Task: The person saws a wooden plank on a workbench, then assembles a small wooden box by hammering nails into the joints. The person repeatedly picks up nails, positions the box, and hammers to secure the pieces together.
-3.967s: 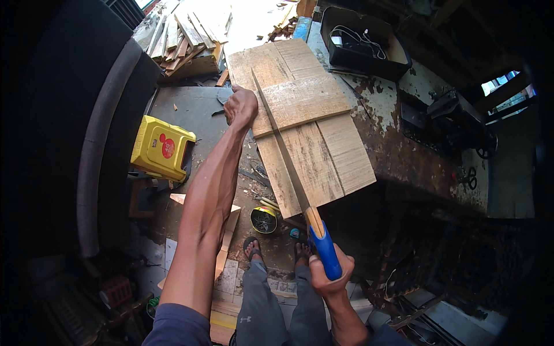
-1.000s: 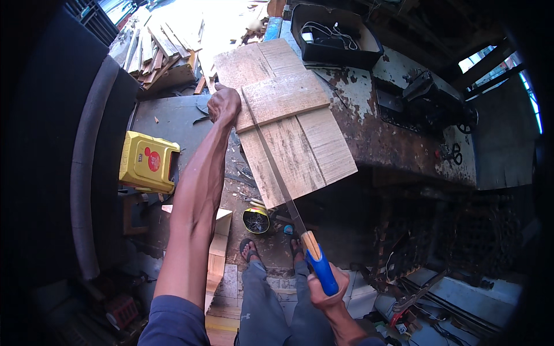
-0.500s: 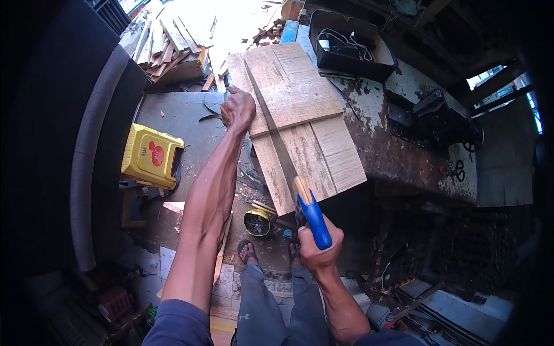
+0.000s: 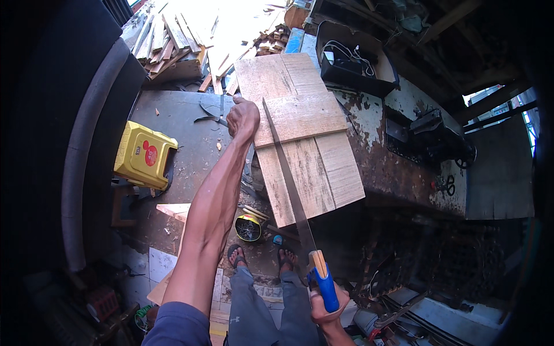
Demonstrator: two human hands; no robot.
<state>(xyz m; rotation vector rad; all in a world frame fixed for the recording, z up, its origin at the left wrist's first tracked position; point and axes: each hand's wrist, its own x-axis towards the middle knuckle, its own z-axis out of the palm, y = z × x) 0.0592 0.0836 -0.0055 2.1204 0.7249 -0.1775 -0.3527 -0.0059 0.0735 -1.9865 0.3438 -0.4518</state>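
In my right hand [image 4: 330, 307] is a handsaw [image 4: 295, 196] with a blue and wood-coloured handle, fingers wrapped round the grip. Its long blade slants up and left over a panel of pale wooden boards [image 4: 340, 167], the tip lying over a wooden crosspiece [image 4: 306, 118] set across the panel. My left hand [image 4: 243, 120] is closed at the left end of that crosspiece, thumb upward; the fingers underneath are partly hidden. What supports the panel from below is mostly hidden.
A yellow plastic stool [image 4: 144, 154] stands left. Near my feet is a small tub of nails [image 4: 248, 229]. Offcuts [image 4: 167, 43] are heaped at the far left. On the worn bench to the right sit a black box with cables [image 4: 358, 60] and a dark sewing machine [image 4: 435, 130].
My right hand has pulled the saw back toward me, down and slightly right, so its tip has slid from the panel's far part to the crosspiece. My left hand keeps its hold.
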